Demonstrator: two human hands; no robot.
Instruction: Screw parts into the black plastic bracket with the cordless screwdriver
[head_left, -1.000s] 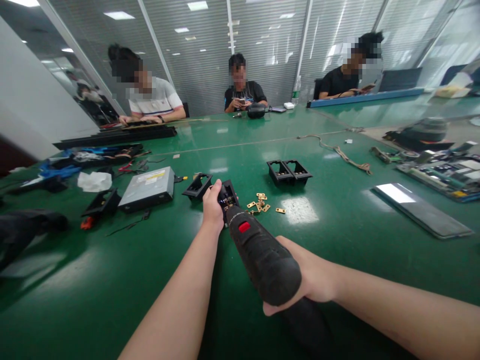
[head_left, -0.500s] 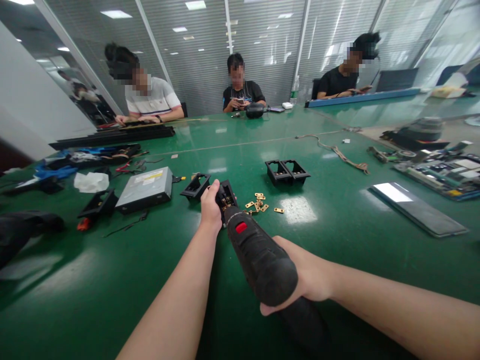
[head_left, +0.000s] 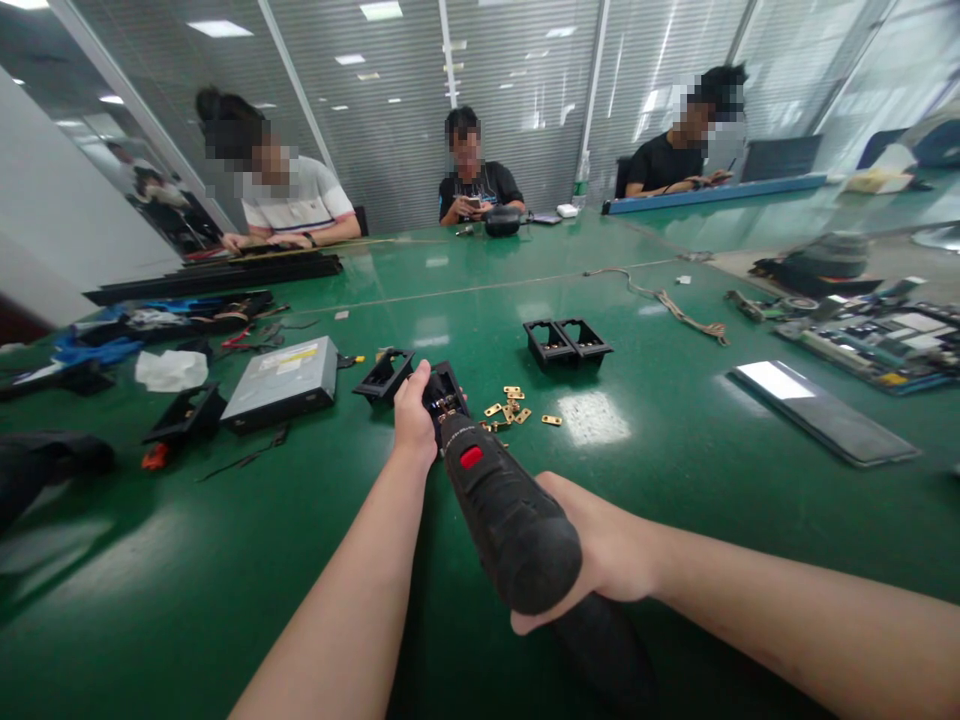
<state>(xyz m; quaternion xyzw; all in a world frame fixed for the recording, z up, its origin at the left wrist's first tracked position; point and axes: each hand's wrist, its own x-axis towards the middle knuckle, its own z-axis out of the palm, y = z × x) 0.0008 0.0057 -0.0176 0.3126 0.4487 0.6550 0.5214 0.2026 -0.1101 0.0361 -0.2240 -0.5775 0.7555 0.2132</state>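
My left hand [head_left: 416,415] is closed on a black plastic frame [head_left: 451,382], holding it tilted at the table. In my right hand [head_left: 585,550] is a black cordless drill [head_left: 510,510] with a red switch on top. The drill's front end points into the frame's inside, where brass-coloured parts show; the drill body hides whether its tip touches them. Small brass plates [head_left: 514,405] lie loose just right of the frame. Another black frame [head_left: 384,376] sits left of my left hand, and a joined pair of black frames [head_left: 568,343] stands farther back.
On the left lie a silver disc drive [head_left: 281,382], crumpled white tissue [head_left: 171,370] and another black frame [head_left: 184,412]. To the right are a dark flat panel [head_left: 821,410], a cord [head_left: 664,298] and circuit boards [head_left: 885,340]. Three people sit across the green table [head_left: 300,570].
The whole view has shifted slightly, so things appear a little farther left. Both hands keep their holds, with the drill still pointing into the frame.
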